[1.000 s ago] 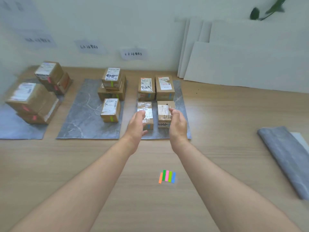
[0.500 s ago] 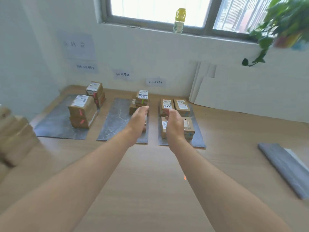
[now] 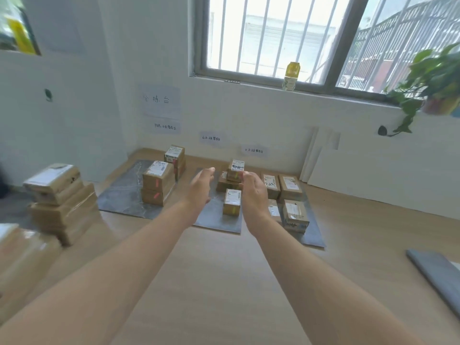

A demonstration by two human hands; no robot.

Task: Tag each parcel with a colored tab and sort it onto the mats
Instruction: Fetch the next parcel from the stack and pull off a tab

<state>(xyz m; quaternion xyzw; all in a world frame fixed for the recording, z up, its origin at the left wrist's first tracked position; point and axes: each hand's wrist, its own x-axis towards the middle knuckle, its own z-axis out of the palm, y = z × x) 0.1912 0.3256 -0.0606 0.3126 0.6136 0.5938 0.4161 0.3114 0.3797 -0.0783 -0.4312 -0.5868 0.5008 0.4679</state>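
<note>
Three grey mats lie in a row on the wooden table. The left mat (image 3: 124, 192) carries parcels with red tabs (image 3: 156, 183). On the middle mat (image 3: 216, 220) stand parcels with green tabs (image 3: 232, 201). The right mat (image 3: 312, 232) bears several small parcels (image 3: 295, 215). My left hand (image 3: 200, 189) and my right hand (image 3: 254, 195) are both held out in the air over the middle mat, fingers relaxed, holding nothing. The colored tabs are out of view.
A stack of untagged parcels (image 3: 59, 197) stands at the table's left edge, more boxes below it. A folded grey mat (image 3: 435, 272) lies at the right. White boards (image 3: 373, 175) lean on the wall. Paper labels (image 3: 211, 138) hang above the mats.
The view has tilted up and swung left, away from the right mat and the tab strips. Both hands stay raised and empty, now over the middle mat. The left parcel stack has come into view.
</note>
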